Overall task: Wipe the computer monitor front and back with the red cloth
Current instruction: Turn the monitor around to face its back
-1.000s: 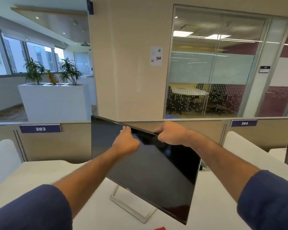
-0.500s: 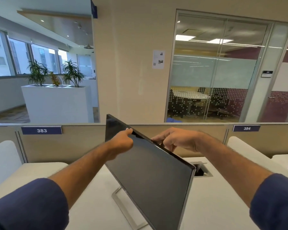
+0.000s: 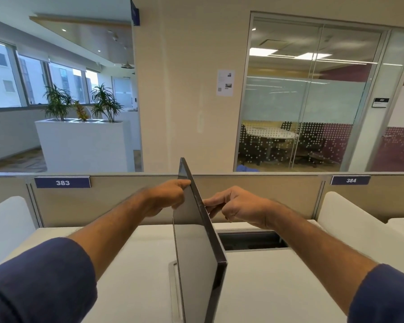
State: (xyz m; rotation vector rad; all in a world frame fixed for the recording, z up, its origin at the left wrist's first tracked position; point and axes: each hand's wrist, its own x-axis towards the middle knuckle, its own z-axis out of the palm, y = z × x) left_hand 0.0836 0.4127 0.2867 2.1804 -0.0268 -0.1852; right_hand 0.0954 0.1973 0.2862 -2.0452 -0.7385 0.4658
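The computer monitor [image 3: 197, 252] is being held almost edge-on to the camera, standing on the white desk [image 3: 131, 276] between the two forearms, with its screen side turned to the left. Its top edge is being pinched by the left hand [image 3: 166, 198], whose fingertips are touching the bezel near the upper corner. The same edge is being gripped from the other side by the right hand [image 3: 237, 206], with fingers curled against the back. A cable opening [image 3: 252, 241] is being partly hidden behind the monitor. The red cloth is not being seen in this view.
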